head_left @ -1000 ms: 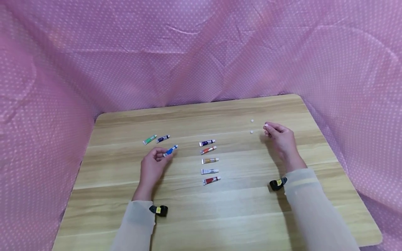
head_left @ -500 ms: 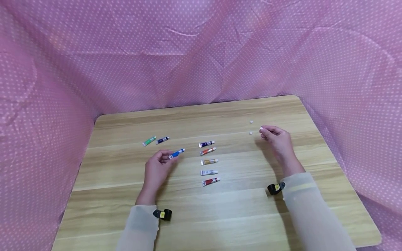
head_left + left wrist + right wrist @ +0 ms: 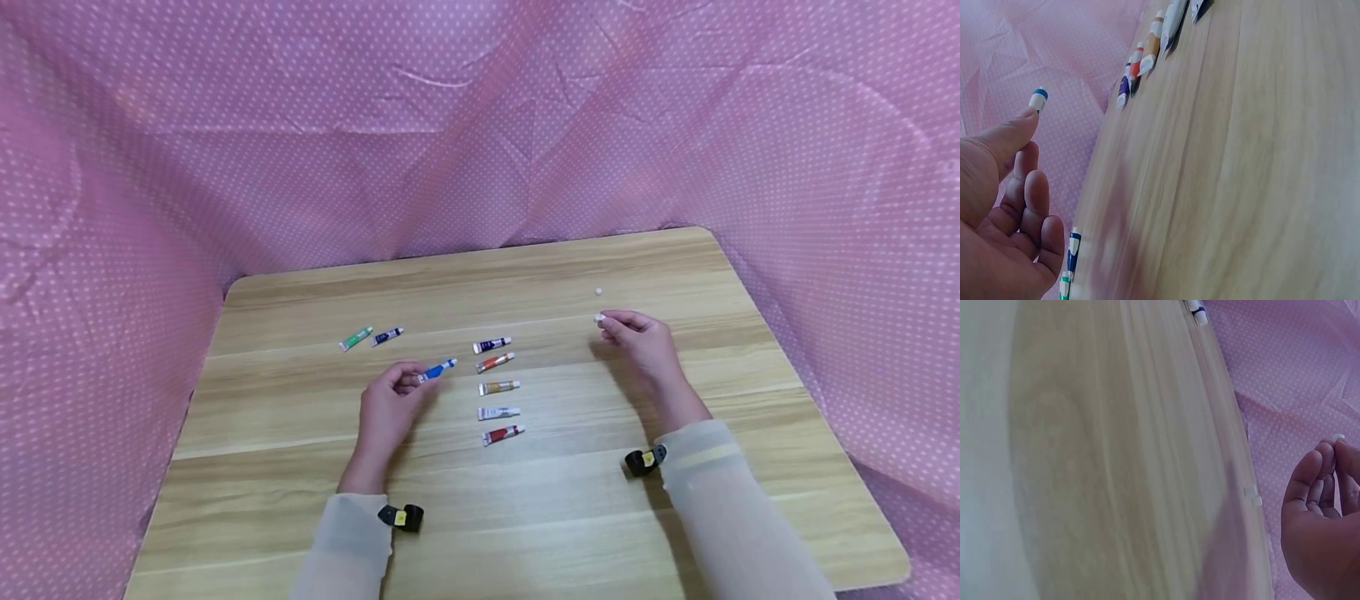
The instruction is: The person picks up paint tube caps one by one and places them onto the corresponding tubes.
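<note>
My left hand pinches a blue paint tube above the table, its capped end pointing right. In the left wrist view only the white cap end of that blue tube shows past the thumb. My right hand pinches a small white piece between thumb and fingertips; its kind is unclear. Beyond that hand another small white piece lies on the table. The right wrist view shows two white pieces on the tabletop, one of them a white piece near the far edge.
Between the hands, paint tubes lie in a column: purple, orange, ochre, white and red. Green and dark blue tubes lie at left. Pink dotted cloth surrounds the wooden table.
My left hand has carried the blue tube to the right, towards the column. My right hand has moved left and slightly nearer with its white piece, now overlapping the nearer one on the table.
</note>
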The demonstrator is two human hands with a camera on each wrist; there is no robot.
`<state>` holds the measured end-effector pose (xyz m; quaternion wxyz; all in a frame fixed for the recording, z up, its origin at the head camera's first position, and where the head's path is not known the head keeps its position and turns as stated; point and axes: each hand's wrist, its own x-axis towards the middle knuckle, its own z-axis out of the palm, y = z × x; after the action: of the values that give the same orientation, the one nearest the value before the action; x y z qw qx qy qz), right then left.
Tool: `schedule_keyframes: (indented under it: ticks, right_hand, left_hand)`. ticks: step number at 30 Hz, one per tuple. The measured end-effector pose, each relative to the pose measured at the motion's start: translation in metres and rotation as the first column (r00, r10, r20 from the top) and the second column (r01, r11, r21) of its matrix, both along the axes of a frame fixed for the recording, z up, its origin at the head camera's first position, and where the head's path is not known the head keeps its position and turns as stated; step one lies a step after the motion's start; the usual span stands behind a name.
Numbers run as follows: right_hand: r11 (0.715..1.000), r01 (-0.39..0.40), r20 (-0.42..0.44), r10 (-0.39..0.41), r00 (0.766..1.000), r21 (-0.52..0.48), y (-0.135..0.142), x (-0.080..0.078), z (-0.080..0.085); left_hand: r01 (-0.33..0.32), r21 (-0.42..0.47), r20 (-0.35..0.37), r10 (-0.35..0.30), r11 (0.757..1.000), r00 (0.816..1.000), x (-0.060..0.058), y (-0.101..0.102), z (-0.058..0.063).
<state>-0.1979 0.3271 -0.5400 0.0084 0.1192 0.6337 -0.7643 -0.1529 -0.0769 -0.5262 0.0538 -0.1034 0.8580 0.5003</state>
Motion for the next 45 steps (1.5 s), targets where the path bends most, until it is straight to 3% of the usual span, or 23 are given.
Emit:
schedule_keyframes:
  ticks: [9,18,28,45]
  right_hand:
    - [0.999,-0.05,0.0,0.05,0.999,-0.007,-0.016,0.004,0.001]
    - [0.989,-0.119,-0.003,0.12,0.993,0.088,-0.036,0.007,0.001]
    - [0.951,-0.188,0.043,0.184,0.982,0.246,-0.062,0.014,0.006]
    - [0.898,-0.294,0.059,0.291,0.955,0.326,-0.105,0.031,0.018]
  left_hand:
    - [0.003,-0.008,-0.006,-0.003,1.0,1.0,0.002,0.01,0.004]
    - [0.017,-0.028,0.015,-0.017,0.999,1.0,0.006,0.019,0.009]
    - [0.043,-0.004,-0.006,-0.043,0.999,0.999,0.009,0.027,0.014]
    - [0.083,0.019,-0.023,-0.082,0.996,0.996,0.009,0.041,0.024]
